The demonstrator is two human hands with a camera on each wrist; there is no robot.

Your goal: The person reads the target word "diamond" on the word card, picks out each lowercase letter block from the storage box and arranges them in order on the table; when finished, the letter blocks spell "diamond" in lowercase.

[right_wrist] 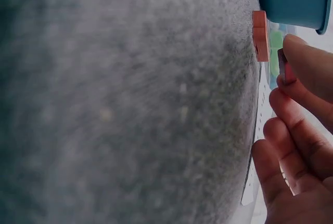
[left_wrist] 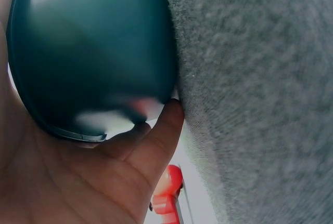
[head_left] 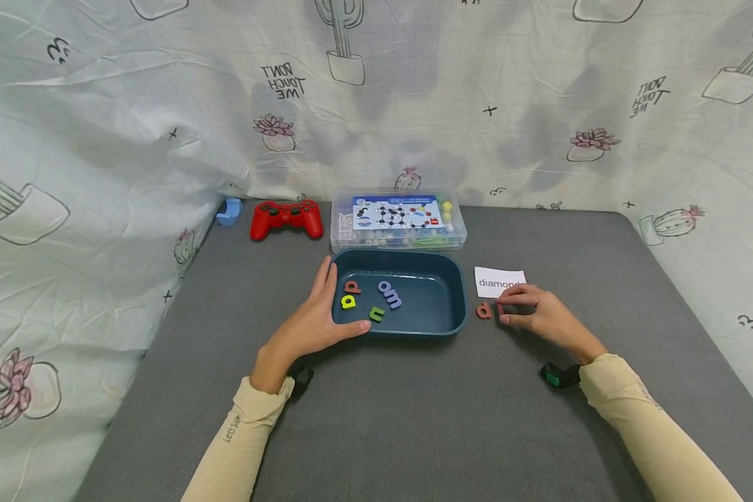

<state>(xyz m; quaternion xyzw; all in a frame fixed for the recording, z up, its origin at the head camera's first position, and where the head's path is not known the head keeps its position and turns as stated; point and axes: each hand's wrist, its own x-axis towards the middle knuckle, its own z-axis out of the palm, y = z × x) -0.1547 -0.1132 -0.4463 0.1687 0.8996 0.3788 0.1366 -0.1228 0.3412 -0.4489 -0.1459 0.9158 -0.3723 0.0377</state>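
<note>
My left hand (head_left: 310, 321) holds the near left corner of a dark blue tray (head_left: 436, 329), its thumb along the front rim and its fingers against the left side. Inside the tray lie a brown letter (head_left: 352, 287), a yellow letter (head_left: 348, 302), a green n (head_left: 376, 314), a purple o (head_left: 385, 286) and a purple m (head_left: 393, 300). Right of the tray, my right hand (head_left: 542, 317) pinches a thin red letter piece (right_wrist: 287, 69) between thumb and index finger. A reddish-brown d (head_left: 484, 311) lies beside it, below a white card (head_left: 491, 277) printed "diamonds", partly covered by fingers.
Behind the tray stands a clear plastic box (head_left: 398, 240) with a molecule picture on its label. A red game controller (head_left: 286, 219) and a small blue object (head_left: 229, 212) are at the back left. A patterned cloth (head_left: 439, 90) hangs behind the grey table (head_left: 408, 418).
</note>
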